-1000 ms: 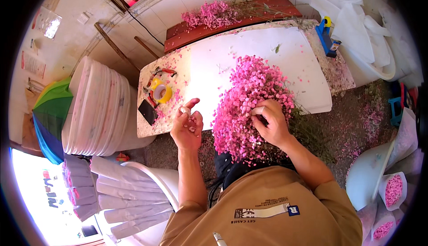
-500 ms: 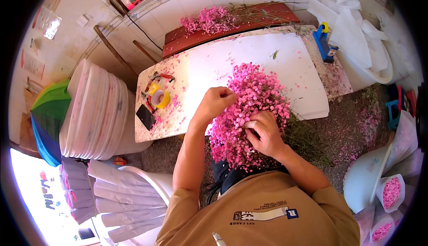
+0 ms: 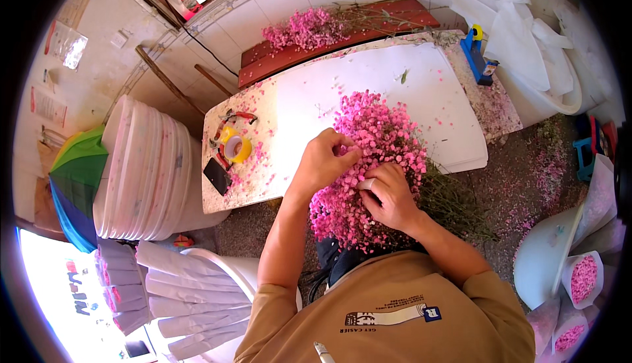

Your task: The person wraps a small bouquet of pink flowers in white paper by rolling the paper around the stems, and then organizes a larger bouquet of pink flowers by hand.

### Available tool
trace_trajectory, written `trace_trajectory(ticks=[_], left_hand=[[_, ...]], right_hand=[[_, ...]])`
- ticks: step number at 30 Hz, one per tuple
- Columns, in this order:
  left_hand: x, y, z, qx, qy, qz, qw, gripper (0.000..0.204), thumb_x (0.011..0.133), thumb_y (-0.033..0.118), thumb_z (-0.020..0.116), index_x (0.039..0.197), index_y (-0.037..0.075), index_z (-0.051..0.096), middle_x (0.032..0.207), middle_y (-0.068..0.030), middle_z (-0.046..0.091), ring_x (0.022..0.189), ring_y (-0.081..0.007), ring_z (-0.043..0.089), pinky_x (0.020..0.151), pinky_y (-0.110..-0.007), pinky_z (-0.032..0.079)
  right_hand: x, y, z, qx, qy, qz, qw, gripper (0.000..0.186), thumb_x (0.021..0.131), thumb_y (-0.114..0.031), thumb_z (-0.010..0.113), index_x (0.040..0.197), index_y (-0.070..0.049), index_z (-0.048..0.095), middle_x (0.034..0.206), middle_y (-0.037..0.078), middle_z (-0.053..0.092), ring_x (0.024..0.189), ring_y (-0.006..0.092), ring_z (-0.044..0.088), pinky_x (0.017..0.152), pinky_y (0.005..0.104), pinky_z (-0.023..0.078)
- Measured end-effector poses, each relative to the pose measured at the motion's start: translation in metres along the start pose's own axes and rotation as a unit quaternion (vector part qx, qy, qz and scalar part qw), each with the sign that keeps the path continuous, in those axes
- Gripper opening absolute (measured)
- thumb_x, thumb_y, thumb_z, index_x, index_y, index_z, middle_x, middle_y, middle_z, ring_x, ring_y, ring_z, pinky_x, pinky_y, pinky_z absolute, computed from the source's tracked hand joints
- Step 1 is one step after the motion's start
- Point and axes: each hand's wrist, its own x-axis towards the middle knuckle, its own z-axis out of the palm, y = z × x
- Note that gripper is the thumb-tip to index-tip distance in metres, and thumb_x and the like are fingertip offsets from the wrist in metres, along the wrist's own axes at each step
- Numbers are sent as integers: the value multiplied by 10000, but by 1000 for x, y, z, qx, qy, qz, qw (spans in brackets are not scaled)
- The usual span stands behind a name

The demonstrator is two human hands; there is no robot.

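Note:
A large bunch of pink baby's breath (image 3: 378, 129) leans against my front, blooms toward the table, its green stems (image 3: 454, 202) trailing out to the right. At the left side of the blooms, my left hand (image 3: 327, 159) is closed in a pinch; whatever lies between its fingertips is too small to make out. My right hand (image 3: 390, 195) rests among the flowers, fingers curled and thumb close to the index finger. A small white strip shows at its index finger. What the right fingertips grip is hidden in the blooms.
White sheets (image 3: 368, 86) cover the table, with pliers (image 3: 243, 116), yellow tape (image 3: 237, 148) and a phone (image 3: 216, 176) at left. More pink flowers (image 3: 309, 28) lie on a red bench (image 3: 388, 17). A blue tape dispenser (image 3: 475, 57) stands at right. Stacked tubs (image 3: 148, 172) stand left; wrapped bouquets (image 3: 582, 279) lower right.
My left hand has shifted slightly to the right over the blooms, its fingers still pinched. My right hand stays in nearly the same place. The whole view has tilted a little.

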Motion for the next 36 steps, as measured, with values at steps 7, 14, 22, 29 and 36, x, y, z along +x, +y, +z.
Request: trace_trajectory(ticks=[7,14,22,29,36], left_hand=[[-23,-12,-18,-269,202,-105,936,114,963,100,650,882,45,708,759,24,628,582,-45,470,529,-221,368],[-145,-64,-50,367,78,-76,924,341,828,360,823,1076,131,776,1214,-130,715,1259,-341,600,1106,-629,343],[-180,-96,63,-253,-133,-47,957,707,919,448,790,1443,27,570,1408,-178,631,1336,-311,560,1140,-424,427],[-148,-102,114,-443,-219,-158,855,770,856,295,881,1494,53,525,1465,-91,594,1356,-242,523,1170,-404,400],[-93,-107,131,-561,-215,-82,795,741,875,131,833,1523,49,485,1481,-97,574,1352,-250,533,1147,-407,430]], right_hand=[[2,-4,-17,8,-26,13,1000,265,789,-74,789,1036,-84,696,1051,84,644,1002,290,615,930,433,447],[7,65,-154,190,53,256,946,470,923,-239,770,1305,0,639,1266,112,676,1195,221,623,1071,360,460],[-76,143,-111,209,-196,510,811,700,838,-54,799,1470,18,506,1370,132,638,1244,241,604,1114,364,447],[-42,70,-120,166,-345,378,843,1151,641,-158,968,1603,-37,348,1535,193,524,1442,271,456,1216,400,327],[58,17,-213,-73,-312,333,887,965,682,-233,944,1518,-64,492,1332,205,683,1241,309,654,1065,413,490]])
